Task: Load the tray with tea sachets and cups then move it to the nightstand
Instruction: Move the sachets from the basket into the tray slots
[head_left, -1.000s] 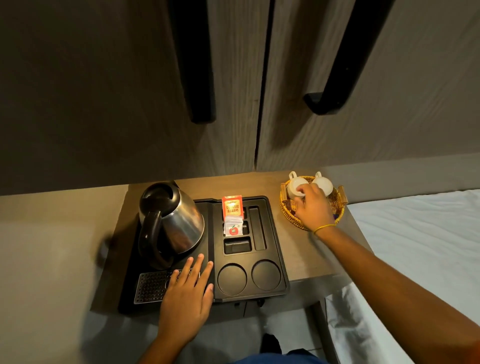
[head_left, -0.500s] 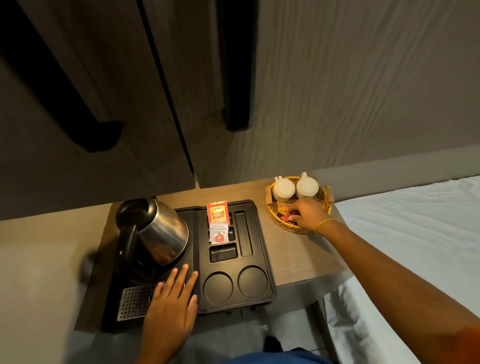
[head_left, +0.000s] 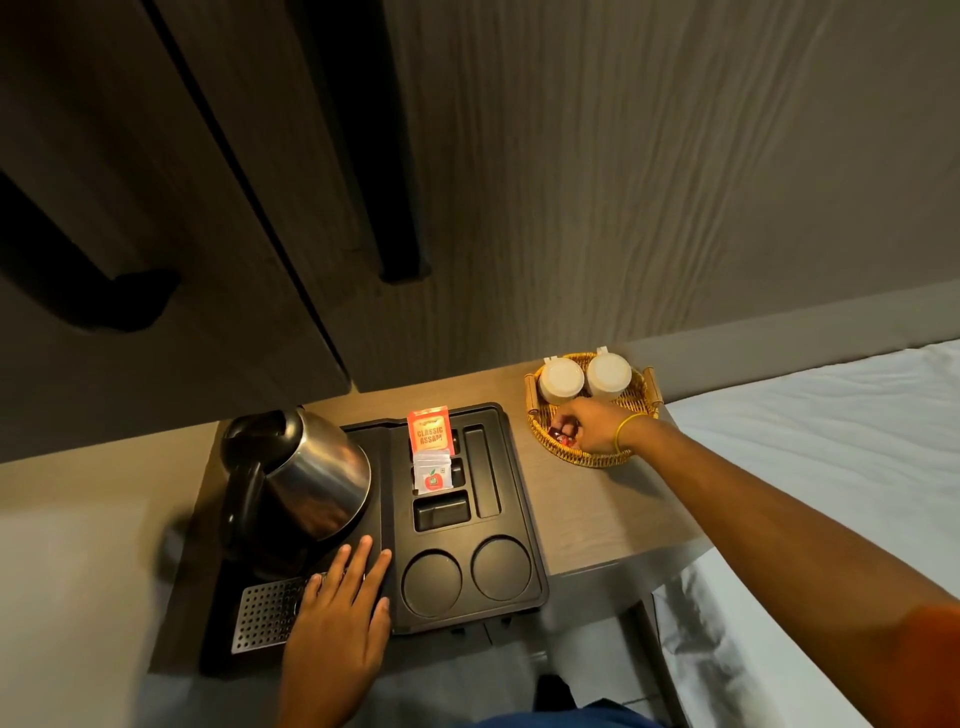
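A black compartment tray (head_left: 514, 530) lies on the wooden nightstand top (head_left: 597, 509). A red "Classic Assam" tea sachet (head_left: 429, 434) and white sachets (head_left: 434, 470) stand in its slots; two round cup recesses at its front hold nothing. At the right, a round wicker basket (head_left: 587, 460) holds two white cups (head_left: 561, 381) (head_left: 609, 375) upside down. My right hand (head_left: 592, 428) reaches into the basket's front, fingers closed around small red sachets (head_left: 560, 435). My left hand (head_left: 340, 613) rests flat, fingers apart, on the tray's front left by the drip grille.
A steel kettle (head_left: 306, 478) with a black handle stands on the tray's left half. Wooden wardrobe doors with black handles (head_left: 400, 208) rise behind the table. A bed with a white sheet (head_left: 831, 441) borders the table on the right.
My right hand came off the left cup and dropped to the basket's front, closing on red sachets. The view swung right. My left hand stayed flat on the tray.
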